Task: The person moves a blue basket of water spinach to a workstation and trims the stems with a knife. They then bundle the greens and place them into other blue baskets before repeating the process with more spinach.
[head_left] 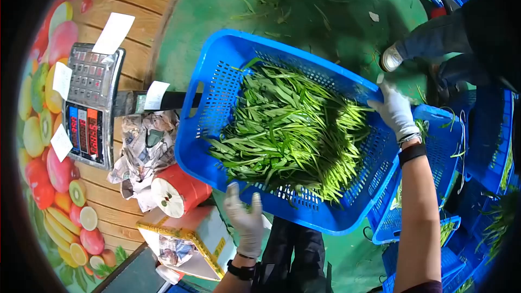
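A large blue perforated basket (217,49) holds a heap of long green leafy stems (282,125), their pale cut ends toward the right. My right hand (395,109), in a white glove, is at the basket's right rim with its fingers apart; whether it grips the rim is hard to tell. Near the basket's lower left edge is my left hand (244,220), also gloved, thumb and fingers spread and nothing in it. To the left of the basket stands a weighing scale display (84,133) with lit red digits and a keypad, with white paper slips around it.
Crumpled newspaper (146,152), a red roll (182,190) and a foam box (209,244) lie at the lower left. More blue crates (429,163) are stacked at the right. Another person's leg and shoe (393,57) show at the upper right. Scraps litter the green floor (228,0).
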`<state>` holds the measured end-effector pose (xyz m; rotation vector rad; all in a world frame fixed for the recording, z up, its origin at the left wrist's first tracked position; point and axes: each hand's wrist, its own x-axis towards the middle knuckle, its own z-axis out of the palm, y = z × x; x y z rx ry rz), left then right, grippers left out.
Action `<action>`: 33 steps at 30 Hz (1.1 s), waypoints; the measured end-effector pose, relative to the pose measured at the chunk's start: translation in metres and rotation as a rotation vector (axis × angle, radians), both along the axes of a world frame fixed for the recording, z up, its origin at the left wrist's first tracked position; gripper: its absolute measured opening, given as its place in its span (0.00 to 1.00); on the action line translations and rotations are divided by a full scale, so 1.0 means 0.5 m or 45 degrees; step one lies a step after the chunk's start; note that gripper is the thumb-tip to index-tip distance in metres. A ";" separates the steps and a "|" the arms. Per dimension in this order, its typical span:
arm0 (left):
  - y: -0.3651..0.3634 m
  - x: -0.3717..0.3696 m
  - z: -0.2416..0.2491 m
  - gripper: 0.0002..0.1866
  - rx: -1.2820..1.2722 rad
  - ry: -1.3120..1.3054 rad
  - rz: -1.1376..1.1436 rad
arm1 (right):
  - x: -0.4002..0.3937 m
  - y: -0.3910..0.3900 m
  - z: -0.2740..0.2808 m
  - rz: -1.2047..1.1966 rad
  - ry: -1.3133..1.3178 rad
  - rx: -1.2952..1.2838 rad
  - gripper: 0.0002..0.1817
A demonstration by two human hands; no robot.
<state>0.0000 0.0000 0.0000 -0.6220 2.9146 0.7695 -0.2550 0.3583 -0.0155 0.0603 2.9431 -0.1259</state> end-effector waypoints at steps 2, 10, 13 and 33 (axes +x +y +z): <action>0.000 -0.035 0.022 0.27 0.937 -0.016 0.596 | 0.027 0.040 -0.058 0.000 -0.059 -0.221 0.22; 0.004 -0.040 -0.083 0.24 0.922 -0.083 0.489 | 0.331 0.239 -0.079 -0.313 -0.183 -0.210 0.18; -0.014 -0.121 -0.112 0.28 0.649 -0.153 0.398 | 0.437 0.243 -0.076 -0.677 -0.475 -0.315 0.14; -0.088 0.029 -0.048 0.46 0.070 -0.243 0.145 | 0.463 0.084 -0.093 -2.202 -0.103 -1.468 0.19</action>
